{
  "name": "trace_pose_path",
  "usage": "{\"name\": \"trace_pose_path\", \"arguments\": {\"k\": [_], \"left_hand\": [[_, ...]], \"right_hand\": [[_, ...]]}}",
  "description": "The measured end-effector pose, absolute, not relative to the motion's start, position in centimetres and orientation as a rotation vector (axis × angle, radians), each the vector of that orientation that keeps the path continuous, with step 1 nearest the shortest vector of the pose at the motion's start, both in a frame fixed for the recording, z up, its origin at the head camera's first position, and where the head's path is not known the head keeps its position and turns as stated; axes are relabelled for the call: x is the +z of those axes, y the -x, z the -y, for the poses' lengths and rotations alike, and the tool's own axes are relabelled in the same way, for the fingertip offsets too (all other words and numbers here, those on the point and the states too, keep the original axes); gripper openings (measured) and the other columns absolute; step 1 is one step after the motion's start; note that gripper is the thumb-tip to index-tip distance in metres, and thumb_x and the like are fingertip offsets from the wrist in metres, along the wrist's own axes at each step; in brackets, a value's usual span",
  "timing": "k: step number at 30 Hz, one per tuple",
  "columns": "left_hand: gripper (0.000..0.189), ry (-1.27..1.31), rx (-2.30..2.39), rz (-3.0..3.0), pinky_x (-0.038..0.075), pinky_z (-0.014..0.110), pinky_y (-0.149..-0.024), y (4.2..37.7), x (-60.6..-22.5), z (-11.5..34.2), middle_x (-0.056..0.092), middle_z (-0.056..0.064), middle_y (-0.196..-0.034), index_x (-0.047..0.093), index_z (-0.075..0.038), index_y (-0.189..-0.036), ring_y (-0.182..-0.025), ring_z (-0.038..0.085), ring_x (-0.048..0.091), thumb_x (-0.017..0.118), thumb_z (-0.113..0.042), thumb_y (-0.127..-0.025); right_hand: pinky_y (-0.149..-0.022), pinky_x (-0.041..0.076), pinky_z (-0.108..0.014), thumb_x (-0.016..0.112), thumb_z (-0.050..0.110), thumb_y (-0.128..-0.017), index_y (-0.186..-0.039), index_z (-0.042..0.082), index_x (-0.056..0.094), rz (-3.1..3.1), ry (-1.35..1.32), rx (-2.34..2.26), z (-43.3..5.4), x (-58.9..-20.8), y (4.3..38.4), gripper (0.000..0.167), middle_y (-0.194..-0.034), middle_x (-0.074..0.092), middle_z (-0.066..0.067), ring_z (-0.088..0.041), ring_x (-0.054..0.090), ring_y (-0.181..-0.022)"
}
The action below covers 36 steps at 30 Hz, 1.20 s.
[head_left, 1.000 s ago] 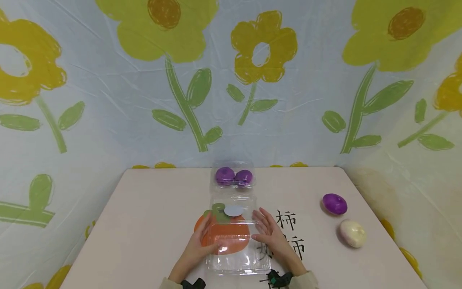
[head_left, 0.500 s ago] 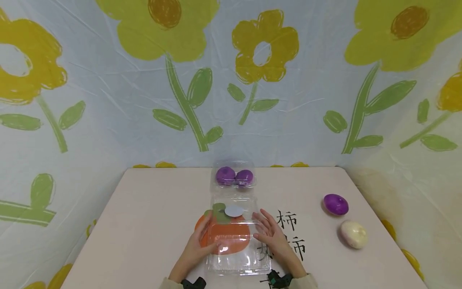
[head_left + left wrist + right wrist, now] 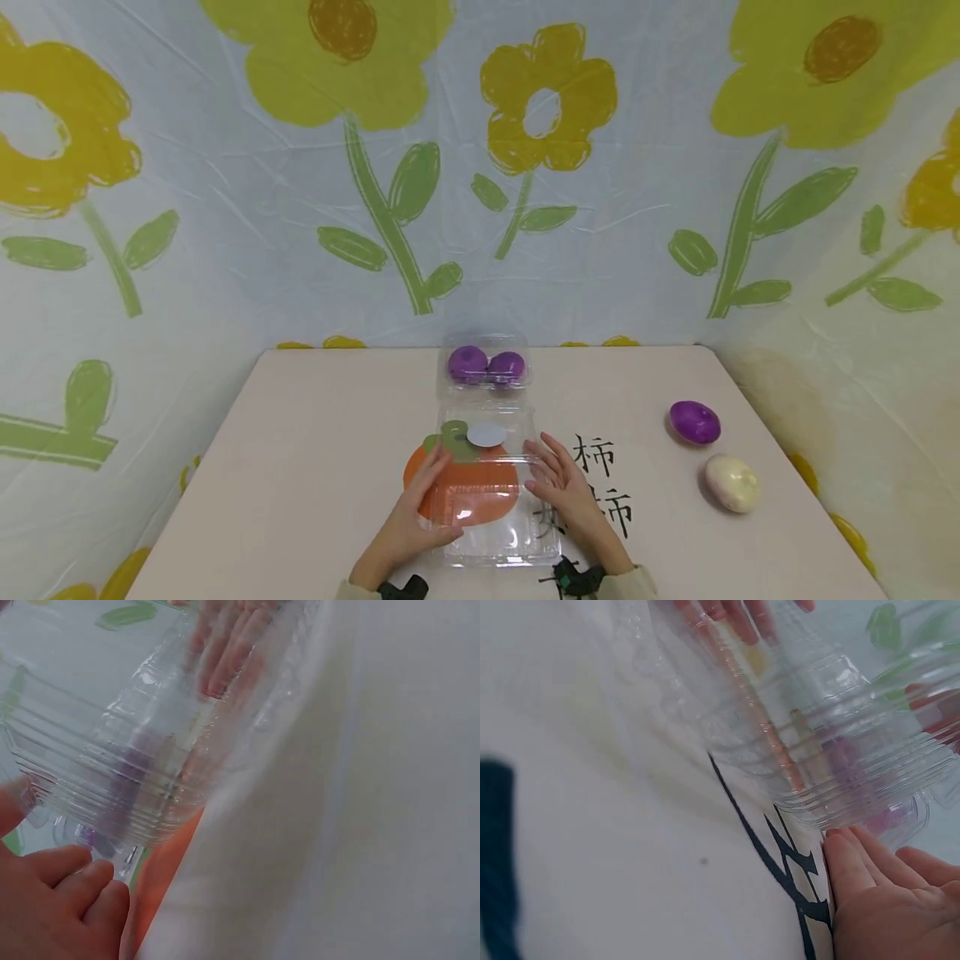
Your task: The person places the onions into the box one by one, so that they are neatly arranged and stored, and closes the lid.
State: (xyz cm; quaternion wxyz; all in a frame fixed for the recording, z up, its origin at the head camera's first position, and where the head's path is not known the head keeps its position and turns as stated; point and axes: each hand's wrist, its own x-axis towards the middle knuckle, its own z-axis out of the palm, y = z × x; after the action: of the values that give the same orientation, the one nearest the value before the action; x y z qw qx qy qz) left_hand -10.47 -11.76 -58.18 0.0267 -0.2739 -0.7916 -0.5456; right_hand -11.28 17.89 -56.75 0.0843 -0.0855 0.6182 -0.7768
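Note:
A clear plastic clamshell box [image 3: 495,542] lies near the front of the table, with a white oval label [image 3: 487,435] on its far part. My left hand [image 3: 405,525] rests along its left side, thumb at the near-left edge and fingers spread. On the other side, my right hand [image 3: 572,498] lies against the right wall, fingers extended and thumb over the edge. The left wrist view shows the box's ribbed wall [image 3: 112,772] beside my left fingers [image 3: 82,889]. Through the plastic in the right wrist view, my right fingers [image 3: 855,862] touch its lower edge.
Behind it stands another clear box [image 3: 483,388] with two purple onions [image 3: 468,365]. At the right lie a loose purple onion [image 3: 694,422] and a pale onion [image 3: 732,483]. The table [image 3: 315,467] bears an orange print [image 3: 476,492] and black characters [image 3: 617,508].
My left thumb has shifted toward the box's near edge and the left fingers have moved slightly over its side. My right hand and the onions stay in place.

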Motion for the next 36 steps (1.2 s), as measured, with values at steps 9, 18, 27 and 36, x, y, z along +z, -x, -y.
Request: {"name": "trace_pose_path", "arguments": {"k": [9, 18, 27, 36], "left_hand": [[0.130, 0.916, -1.715, 2.523, 0.031, 0.069, -0.105, 10.0, -57.9, 11.8, 0.002, 0.015, -0.166, 0.013, -0.012, -0.160, -0.149, 0.035, 0.014, 0.095, -0.031, -0.061], [0.130, 0.928, -1.776, 2.509, 0.028, 0.072, -0.104, 9.9, -57.5, 11.6, -0.001, 0.013, -0.166, 0.009, -0.014, -0.160, -0.150, 0.034, 0.012, 0.093, -0.029, -0.062], [0.131, 0.934, -1.756, 2.500, 0.030, 0.066, -0.106, 10.0, -57.5, 11.7, 0.000, 0.014, -0.166, 0.008, -0.014, -0.160, -0.150, 0.033, 0.014, 0.093, -0.029, -0.062], [0.132, 0.932, -1.746, 2.501, 0.028, 0.070, -0.106, 10.0, -57.5, 11.9, 0.001, 0.015, -0.166, 0.009, -0.011, -0.160, -0.150, 0.035, 0.013, 0.094, -0.029, -0.061]], "right_hand": [[-0.104, 0.041, -0.021, 0.065, 0.002, -0.093, -0.155, -0.003, 0.014, -2.082, 0.273, -2.131, -19.0, -55.3, 11.2, 0.080, -0.154, 0.032, -0.029, -0.045, 0.031, -0.141], [-0.104, 0.038, -0.015, 0.058, 0.001, -0.098, -0.143, -0.006, 0.042, -2.627, 0.280, -2.153, -24.7, -51.9, 10.0, 0.048, -0.144, 0.047, -0.028, -0.026, 0.048, -0.133], [-0.104, 0.043, -0.024, 0.056, -0.017, -0.090, -0.112, -0.021, 0.061, -3.275, -0.019, -2.505, -31.9, -50.2, 8.5, 0.024, -0.113, 0.071, -0.008, -0.014, 0.062, -0.114], [-0.094, 0.045, -0.015, 0.066, 0.002, -0.092, -0.113, -0.005, 0.065, -2.910, -1.077, -2.780, -36.4, -52.7, 7.9, 0.023, -0.106, 0.064, 0.001, -0.010, 0.058, -0.104]]}}
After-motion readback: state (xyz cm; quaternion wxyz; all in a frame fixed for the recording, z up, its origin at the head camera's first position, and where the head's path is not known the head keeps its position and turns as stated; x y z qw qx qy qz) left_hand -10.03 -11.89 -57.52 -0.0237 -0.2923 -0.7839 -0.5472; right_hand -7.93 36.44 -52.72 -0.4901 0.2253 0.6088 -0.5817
